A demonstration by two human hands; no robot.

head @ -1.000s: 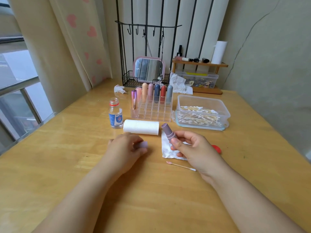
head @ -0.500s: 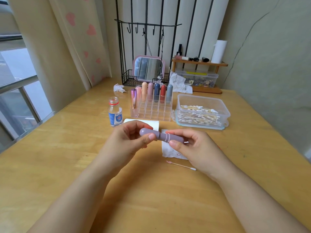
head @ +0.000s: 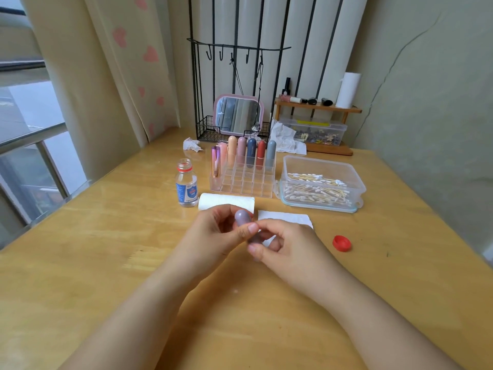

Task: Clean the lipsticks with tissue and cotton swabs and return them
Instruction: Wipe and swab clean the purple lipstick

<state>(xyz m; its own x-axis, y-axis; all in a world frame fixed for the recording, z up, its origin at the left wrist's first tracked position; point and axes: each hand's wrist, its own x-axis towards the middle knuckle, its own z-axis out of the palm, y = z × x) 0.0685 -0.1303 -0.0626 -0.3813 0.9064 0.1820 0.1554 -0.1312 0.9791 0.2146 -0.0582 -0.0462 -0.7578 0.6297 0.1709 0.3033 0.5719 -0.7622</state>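
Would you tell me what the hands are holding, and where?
Both hands hold the purple lipstick: left hand around its capped upper end, right hand pinching its lower end.

Frame centre: organizer [head: 241, 180] on the table [head: 93, 263]. Bottle [head: 186, 184] to its left, swab box [head: 321, 186] to its right, tissue roll [head: 225, 202] directly below it.
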